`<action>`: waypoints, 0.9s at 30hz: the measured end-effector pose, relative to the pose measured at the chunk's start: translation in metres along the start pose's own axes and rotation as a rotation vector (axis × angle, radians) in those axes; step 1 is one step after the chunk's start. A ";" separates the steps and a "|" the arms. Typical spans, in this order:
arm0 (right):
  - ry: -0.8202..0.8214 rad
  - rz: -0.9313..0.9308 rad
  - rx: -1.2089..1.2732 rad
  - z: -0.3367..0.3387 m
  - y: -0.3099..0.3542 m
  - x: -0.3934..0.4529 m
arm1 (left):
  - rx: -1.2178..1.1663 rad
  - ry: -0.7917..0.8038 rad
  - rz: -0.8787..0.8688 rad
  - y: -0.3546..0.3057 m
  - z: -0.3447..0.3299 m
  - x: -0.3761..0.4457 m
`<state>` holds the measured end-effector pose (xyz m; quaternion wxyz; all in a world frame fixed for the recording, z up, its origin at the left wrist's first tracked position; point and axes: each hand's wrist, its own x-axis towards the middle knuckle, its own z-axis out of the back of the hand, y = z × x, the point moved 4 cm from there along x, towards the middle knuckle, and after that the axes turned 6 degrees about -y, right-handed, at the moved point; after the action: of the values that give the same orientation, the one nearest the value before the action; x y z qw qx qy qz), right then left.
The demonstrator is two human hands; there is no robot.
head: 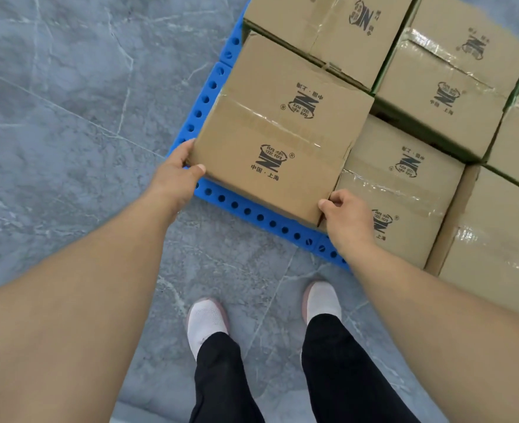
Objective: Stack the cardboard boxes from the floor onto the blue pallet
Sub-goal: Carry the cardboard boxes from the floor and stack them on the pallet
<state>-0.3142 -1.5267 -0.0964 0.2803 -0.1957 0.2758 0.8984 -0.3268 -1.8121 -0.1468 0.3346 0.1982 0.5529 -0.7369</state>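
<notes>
A taped cardboard box (279,129) with a black logo sits at the near left corner of the blue pallet (246,210). My left hand (175,175) grips its near left corner, thumb on the front face. My right hand (348,222) grips its near right corner, fingers curled into the gap beside the neighbouring box (401,190). Several more boxes of the same kind fill the pallet behind and to the right, such as one at the back right (447,93).
Grey marbled floor tiles (69,132) spread to the left and in front of the pallet. My two feet in white shoes (208,322) stand on the floor just before the pallet's front edge.
</notes>
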 end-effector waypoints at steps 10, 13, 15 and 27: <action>-0.010 -0.004 0.035 0.001 0.000 0.008 | 0.042 -0.032 -0.039 0.002 -0.004 0.005; -0.004 0.007 0.041 0.000 -0.001 0.006 | 0.054 -0.032 -0.018 0.002 -0.004 0.002; 0.006 0.010 0.026 0.000 -0.001 0.004 | 0.067 -0.037 0.000 0.001 -0.002 -0.002; 0.085 -0.002 -0.085 0.010 0.002 0.002 | 0.257 -0.086 0.050 -0.021 -0.006 -0.036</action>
<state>-0.3187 -1.5216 -0.0888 0.2607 -0.2457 0.2487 0.8999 -0.3174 -1.7933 -0.1106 0.3481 0.2215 0.4339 -0.8009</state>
